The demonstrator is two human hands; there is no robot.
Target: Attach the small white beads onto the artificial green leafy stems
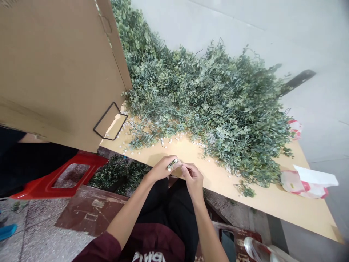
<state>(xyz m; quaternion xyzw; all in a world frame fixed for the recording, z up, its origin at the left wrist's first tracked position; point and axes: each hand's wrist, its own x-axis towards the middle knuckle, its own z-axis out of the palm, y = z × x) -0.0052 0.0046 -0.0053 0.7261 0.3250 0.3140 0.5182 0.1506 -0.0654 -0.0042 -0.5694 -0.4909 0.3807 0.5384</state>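
My left hand (162, 169) is closed around a small sprig of artificial greenery (172, 165), with white bits showing at its end above the fingers. My right hand (193, 178) is pinched close beside it, thumb and forefinger together near the left fingertips; what they grip is too small to make out. Both hands are above the table's near edge, over my lap. Beyond them a large heap of artificial leafy stems (207, 94) covers much of the light wooden table (156, 159). Small white beads (178, 137) lie scattered along the heap's near side.
A big cardboard box (62, 65) rises at the left, beside a black wire frame (111, 121). Crumpled red-and-white packaging (305, 183) lies at the right. A red stool (60, 176) stands by a person in dark clothes. A phone (228, 242) and clear cup (256, 247) are below.
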